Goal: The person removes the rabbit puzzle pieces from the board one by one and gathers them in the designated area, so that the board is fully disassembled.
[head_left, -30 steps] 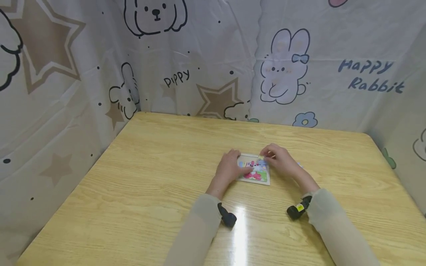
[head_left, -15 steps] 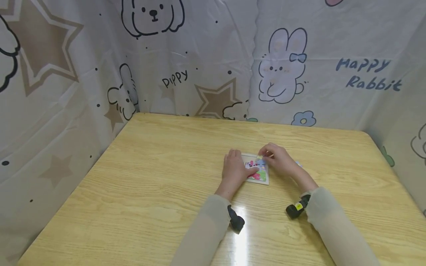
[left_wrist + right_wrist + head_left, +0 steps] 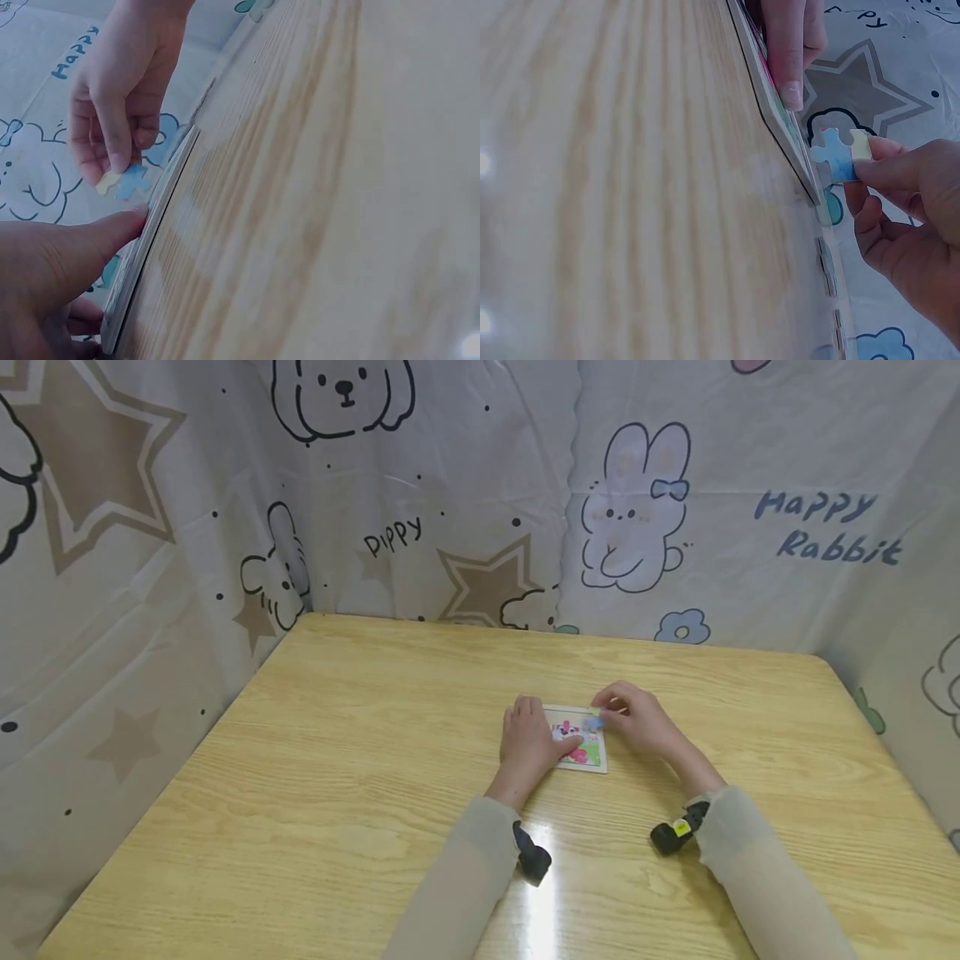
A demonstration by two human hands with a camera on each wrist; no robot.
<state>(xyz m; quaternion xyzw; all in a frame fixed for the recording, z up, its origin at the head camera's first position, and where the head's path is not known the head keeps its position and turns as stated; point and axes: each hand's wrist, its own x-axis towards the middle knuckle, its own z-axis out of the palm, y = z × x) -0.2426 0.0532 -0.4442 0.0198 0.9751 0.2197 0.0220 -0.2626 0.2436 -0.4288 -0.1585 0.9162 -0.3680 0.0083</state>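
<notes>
A small jigsaw puzzle board [image 3: 592, 763] with a pale frame lies on the table, its pink, green and blue picture partly assembled. My left hand [image 3: 527, 745] covers the board's left side and holds it, thumb laid across the picture, fingers at the far left edge. At the upper right corner my right hand [image 3: 637, 718] pinches a jigsaw piece [image 3: 835, 156] between thumb and fingers. That piece is light blue with a yellow part. In the right wrist view it shows raised beside the board's edge. The left part of the picture is hidden under my left hand.
More flat puzzle pieces [image 3: 826, 266] lie on the wooden table [image 3: 337, 760] to the right of the board, seen edge-on. A patterned cloth [image 3: 480, 485] hangs behind and along the sides. Black wrist cameras [image 3: 532, 860] sit under both sleeves.
My left hand has shifted right, farther over the board. The right hand has drawn the blue and yellow piece slightly to the right at the upper right corner.
</notes>
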